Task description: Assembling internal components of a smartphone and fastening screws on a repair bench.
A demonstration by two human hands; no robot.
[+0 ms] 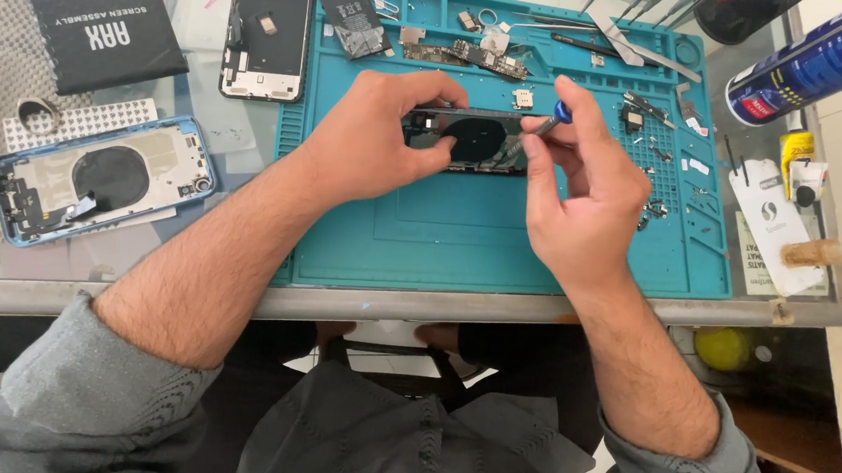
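Phone housing (469,140) mid-mat, both hands on it.
Left hand (369,137) clamps its left end, long axis running left-right across the teal mat (460,250); right hand (584,194) pinches a blue-capped screwdriver (548,124), tip at its right end. Dark interior, round coil visible (second blue housing (100,181) near worktop's left edge).

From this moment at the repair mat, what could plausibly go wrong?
The screwdriver in the right hand could slip and scratch the open phone housing, which the left hand steadies. Loose small parts on the teal mat lie close to the right wrist; a sweep might scatter them.
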